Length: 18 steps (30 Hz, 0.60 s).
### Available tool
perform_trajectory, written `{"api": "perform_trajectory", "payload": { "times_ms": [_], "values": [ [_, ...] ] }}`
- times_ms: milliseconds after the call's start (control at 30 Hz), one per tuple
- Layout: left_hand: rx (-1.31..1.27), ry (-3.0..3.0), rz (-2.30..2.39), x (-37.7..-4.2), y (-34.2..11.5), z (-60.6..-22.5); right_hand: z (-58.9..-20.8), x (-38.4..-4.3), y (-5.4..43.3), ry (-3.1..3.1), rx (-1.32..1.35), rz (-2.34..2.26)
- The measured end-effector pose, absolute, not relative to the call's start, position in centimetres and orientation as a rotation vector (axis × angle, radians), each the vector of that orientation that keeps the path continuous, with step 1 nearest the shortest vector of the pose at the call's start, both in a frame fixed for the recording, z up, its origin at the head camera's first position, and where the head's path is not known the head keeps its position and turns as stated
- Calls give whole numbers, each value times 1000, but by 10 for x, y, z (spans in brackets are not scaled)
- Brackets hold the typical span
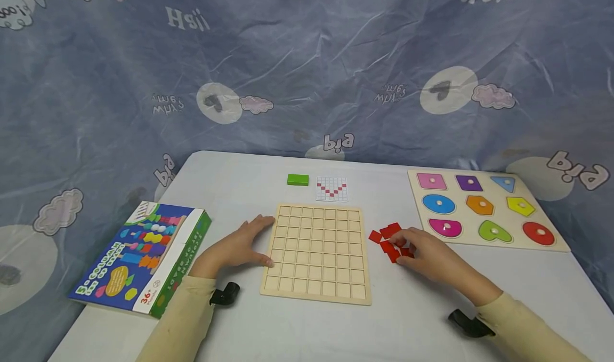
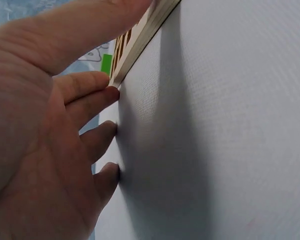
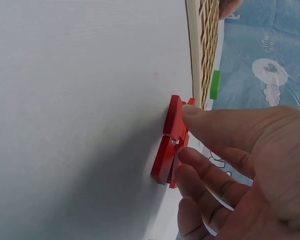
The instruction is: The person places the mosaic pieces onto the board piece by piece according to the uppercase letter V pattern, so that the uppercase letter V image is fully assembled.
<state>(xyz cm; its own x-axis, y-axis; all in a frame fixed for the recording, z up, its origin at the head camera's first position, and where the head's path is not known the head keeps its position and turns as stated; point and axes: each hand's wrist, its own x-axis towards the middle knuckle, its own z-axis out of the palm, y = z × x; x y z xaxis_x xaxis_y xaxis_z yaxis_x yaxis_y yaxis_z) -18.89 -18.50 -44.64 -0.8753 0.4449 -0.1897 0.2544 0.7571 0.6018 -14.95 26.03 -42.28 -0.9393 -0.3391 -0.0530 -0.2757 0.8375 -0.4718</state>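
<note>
A wooden grid board (image 1: 316,297) with square cells lies flat in the middle of the table. My left hand (image 1: 237,247) rests at its left edge, fingers and thumb spread, with the thumb and forefinger touching the rim. To the right of the board is a small heap of red square tiles (image 1: 375,236). Over this heap, my right hand (image 1: 427,252) pinches a red tile (image 3: 178,125) between thumb and fingertips; the tile tilts against the others. The fingers partly hide the heap in the head view.
Behind the board lie a green block (image 1: 298,180) and a pattern card (image 1: 332,189) with red squares in a V. A shape puzzle board (image 1: 465,220) with knobbed pieces lies at the right. A blue and green toy box (image 1: 139,255) stands at the left, near the left forearm.
</note>
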Motion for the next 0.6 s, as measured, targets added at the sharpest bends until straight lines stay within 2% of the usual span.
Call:
{"api": "perform_trajectory", "payload": {
  "times_ms": [600],
  "values": [
    [645,2623,763,-192,-186,-451,-429,-150,259,2914,-593,-704]
  ]
}}
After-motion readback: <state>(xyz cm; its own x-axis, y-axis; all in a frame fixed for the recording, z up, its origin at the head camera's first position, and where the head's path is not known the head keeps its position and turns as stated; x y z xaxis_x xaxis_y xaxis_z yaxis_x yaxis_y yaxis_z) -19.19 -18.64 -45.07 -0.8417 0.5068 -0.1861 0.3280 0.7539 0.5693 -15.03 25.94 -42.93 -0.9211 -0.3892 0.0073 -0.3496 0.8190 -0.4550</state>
